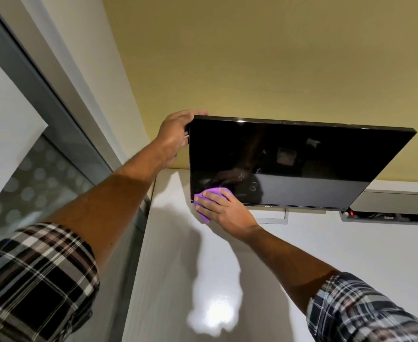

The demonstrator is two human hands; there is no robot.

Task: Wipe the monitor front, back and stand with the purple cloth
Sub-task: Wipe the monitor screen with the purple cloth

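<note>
A black monitor (302, 159) with a dark screen stands on a white desk, its grey stand base (272, 216) showing under the lower edge. My left hand (174, 134) grips the monitor's top left corner, fingers curled over the top edge. My right hand (224, 208) lies with straight fingers on the purple cloth (211, 193) and presses it against the screen's lower left corner. Part of the cloth hangs below the bezel under my palm. The monitor's back is hidden.
The white desk (326, 255) runs along a yellow wall (252, 58). An open cable box (390, 211) with a red light sits in the desk at the right, behind the monitor. A frosted glass partition (42, 169) with a grey frame borders the left.
</note>
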